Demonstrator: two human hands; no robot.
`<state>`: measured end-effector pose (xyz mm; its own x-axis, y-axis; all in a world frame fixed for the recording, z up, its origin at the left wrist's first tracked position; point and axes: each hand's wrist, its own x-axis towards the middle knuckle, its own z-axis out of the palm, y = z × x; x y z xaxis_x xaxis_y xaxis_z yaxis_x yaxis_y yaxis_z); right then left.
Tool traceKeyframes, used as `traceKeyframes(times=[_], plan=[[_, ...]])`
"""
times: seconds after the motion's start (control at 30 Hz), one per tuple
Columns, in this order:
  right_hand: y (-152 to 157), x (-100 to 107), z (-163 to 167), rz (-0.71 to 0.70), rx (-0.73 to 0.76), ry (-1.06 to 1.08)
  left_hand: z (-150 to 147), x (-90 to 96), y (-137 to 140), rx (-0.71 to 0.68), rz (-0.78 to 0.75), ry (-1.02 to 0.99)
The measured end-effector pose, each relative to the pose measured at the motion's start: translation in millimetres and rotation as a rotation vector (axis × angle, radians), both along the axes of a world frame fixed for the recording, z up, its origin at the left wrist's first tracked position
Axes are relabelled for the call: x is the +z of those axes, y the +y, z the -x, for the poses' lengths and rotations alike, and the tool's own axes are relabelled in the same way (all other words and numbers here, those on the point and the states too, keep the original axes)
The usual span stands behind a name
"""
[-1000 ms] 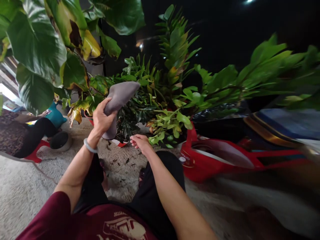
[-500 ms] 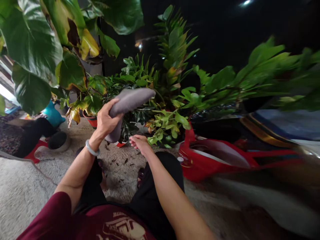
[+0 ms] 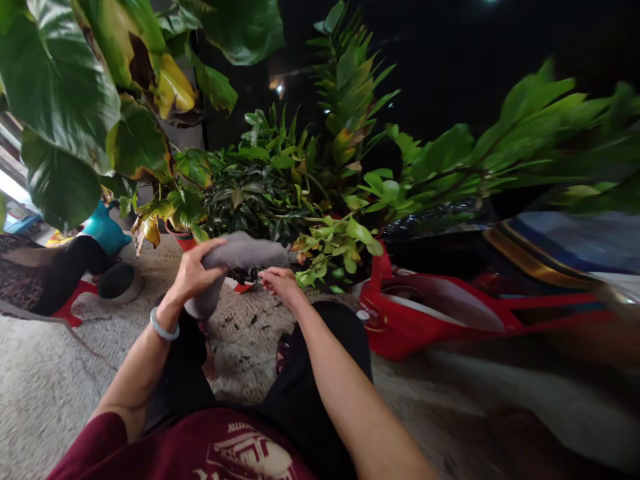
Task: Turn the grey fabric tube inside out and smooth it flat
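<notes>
A soft grey stuffed fabric piece (image 3: 245, 251), bent with one long part to the right and a shorter part hanging down, is in my left hand (image 3: 194, 272). The thumb and fingers of this hand close around its bend; a pale bangle circles the wrist. Just below the right end of the piece is my right hand (image 3: 281, 283), its fingertips pinched together. What the pinch holds, if anything, is too small to make out. Both hands are above the floor between my knees, in front of the potted plants (image 3: 250, 193).
A red bag (image 3: 430, 320) stands open by my right knee. At the left, a person (image 3: 55, 273) sits on a red stool (image 3: 75, 300) near a dark round pot (image 3: 120, 283) and a teal object (image 3: 105, 230). Large leaves (image 3: 60, 87) overhang the upper left.
My left hand has come down and to the left with the grey fabric piece, whose long part has swung to nearly level. My right hand has stayed almost in place, still pinched.
</notes>
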<state>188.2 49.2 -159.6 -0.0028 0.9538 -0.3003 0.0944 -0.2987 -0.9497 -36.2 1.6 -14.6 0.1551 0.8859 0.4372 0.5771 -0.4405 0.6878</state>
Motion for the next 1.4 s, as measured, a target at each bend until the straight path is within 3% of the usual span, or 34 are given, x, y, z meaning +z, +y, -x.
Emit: traceKeyframes(times=[0.1,0.17,0.23,0.33,0.4,0.5,0.6,0.67,0.7,0.77,0.87,0.93,1.0,1.07,1.17,1.23,1.3,1.4], plan=[[-2,5,4,0.033,-0.012,0.009,5,8.6,26,0.292,-0.157,-0.095],[-3,8,5,0.040,-0.033,0.014,7,-4.1,32,0.391,-0.150,-0.073],[-3,10,5,0.044,-0.050,0.014,8,-31.7,21,0.370,-0.041,0.001],[-3,10,2,0.043,-0.063,0.003,10,-77.2,-16,0.196,0.175,0.075],[-3,11,0,0.037,-0.058,0.005,13,-89.0,-36,0.151,0.233,0.034],[-4,12,1,0.039,-0.045,0.023,20,-64.7,-35,0.312,0.104,-0.073],[-5,14,4,0.051,-0.054,0.021,29,-21.5,1,0.516,-0.113,-0.122],[-5,15,6,0.054,-0.068,0.014,31,-10.9,26,0.585,-0.140,-0.121],[-5,16,7,0.055,-0.075,0.011,30,-15.2,33,0.595,-0.092,-0.108],[-5,16,7,0.051,-0.081,0.009,23,-41.5,33,0.558,0.076,-0.069],[-6,16,4,0.043,-0.081,0.012,7,-97.6,-1,0.406,0.291,-0.063],[-6,16,2,0.038,-0.081,0.013,-3,-118.4,-31,0.335,0.361,-0.115],[-6,15,1,0.035,-0.080,0.013,-9,-112.4,-49,0.331,0.315,-0.167],[-5,15,2,0.035,-0.080,0.012,-10,-83.2,-46,0.383,0.156,-0.206],[-5,16,4,0.038,-0.086,0.005,-4,-29.8,-11,0.461,-0.090,-0.245],[-5,16,5,0.034,-0.090,-0.003,1,-12.5,15,0.482,-0.145,-0.268],[-5,16,5,0.021,-0.091,-0.014,4,-19.4,28,0.498,-0.098,-0.269],[-3,12,0,-0.018,-0.084,-0.038,2,-61.6,10,0.488,0.086,-0.193]])
